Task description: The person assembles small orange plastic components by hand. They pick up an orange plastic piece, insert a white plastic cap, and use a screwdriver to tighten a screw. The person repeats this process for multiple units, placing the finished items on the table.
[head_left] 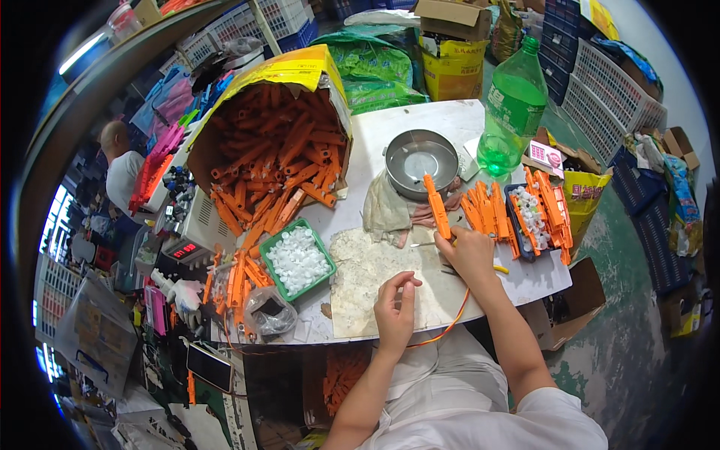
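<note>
Left hand [395, 309] nearest, fingers pinched, contents hidden. Right hand [471, 253] grips long orange plastic piece [436, 206], upright over table [390, 124].

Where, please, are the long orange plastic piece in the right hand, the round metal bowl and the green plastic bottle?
long orange plastic piece [436, 211], head view, mid-length.
round metal bowl [397, 148], head view, left rim.
green plastic bottle [516, 101], head view, body.

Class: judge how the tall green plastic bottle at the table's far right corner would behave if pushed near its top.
The green bottle looks tall and narrow, so it would probably tip. Liquid seems to fill only its base, so it is likely light. Once down, its round body may roll.
</note>
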Demonstrator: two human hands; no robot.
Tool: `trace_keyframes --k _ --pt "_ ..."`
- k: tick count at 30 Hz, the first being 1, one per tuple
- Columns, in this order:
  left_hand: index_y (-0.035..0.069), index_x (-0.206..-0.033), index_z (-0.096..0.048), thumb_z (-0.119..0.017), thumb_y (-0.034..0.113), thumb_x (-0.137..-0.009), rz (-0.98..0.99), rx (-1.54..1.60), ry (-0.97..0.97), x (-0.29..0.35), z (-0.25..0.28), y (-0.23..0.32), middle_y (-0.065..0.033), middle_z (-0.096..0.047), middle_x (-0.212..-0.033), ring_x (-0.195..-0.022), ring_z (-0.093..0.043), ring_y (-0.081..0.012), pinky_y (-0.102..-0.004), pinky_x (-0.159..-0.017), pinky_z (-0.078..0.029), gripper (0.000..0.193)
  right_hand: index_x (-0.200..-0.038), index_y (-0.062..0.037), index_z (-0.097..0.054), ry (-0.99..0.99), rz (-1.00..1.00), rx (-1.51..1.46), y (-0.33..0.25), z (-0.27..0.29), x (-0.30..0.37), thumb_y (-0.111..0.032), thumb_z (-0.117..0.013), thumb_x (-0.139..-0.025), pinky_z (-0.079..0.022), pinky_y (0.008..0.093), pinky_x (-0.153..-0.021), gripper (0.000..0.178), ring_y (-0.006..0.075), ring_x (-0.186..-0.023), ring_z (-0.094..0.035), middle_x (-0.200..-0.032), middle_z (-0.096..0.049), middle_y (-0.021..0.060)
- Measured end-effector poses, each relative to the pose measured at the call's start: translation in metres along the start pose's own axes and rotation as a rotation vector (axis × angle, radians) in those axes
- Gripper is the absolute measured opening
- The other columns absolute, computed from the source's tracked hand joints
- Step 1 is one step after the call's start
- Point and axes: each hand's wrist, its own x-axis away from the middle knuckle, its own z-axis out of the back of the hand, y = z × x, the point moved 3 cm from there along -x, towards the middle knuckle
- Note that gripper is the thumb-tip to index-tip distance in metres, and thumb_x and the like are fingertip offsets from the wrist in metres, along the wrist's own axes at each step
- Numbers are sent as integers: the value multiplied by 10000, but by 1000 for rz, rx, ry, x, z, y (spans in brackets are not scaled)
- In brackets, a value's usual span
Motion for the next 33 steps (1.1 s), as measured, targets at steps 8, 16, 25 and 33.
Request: trace_keyframes --k 8,16,25,33 --pt "22 -1093 -582 -531 184 -949 -7 -14 -6 0 -1 -1 -32 -654 -908 -764 -543 -39 -185 -650 -410 223 -646 -48 -629 15 -13 14 1 1 -2 -414 -648 -795 -456 418 -491 395 310 -506 -610 -552 -601 134" --pt "20 -1094 -583 -529 189 -952 -3 10 -14 0 0 -2 -45 -655 -902 -815 -563 -66 -206 -706 -426 228 -644 -45 -632 34 -3 13 2 0 -2 -407 -658 -786 -455 422 -487 390 316 -498 -603 -529 -587 135" --pt "16 -1091 -584 -526 194 -953 -27 -4 -9 -1 -2 -2 -43 -655 -895 -793 -555 -61 -205 -693 -423 233 -690 -47 -650 74 -69 -66 5 4 -4 -402 -654 -798 -449 427 -494 371 334 -504 -592 -525 -574 152" --pt "-2 -1123 -563 -517 172 -955 -49 85 11 -2 -1 -2 -70 -647 -951 -839 -571 -96 -235 -761 -449 246 -760 -38 -632 35 -8 -400 -24 23 22 -332 -675 -813 -426 400 -489 302 312 -520 -587 -594 -597 134"
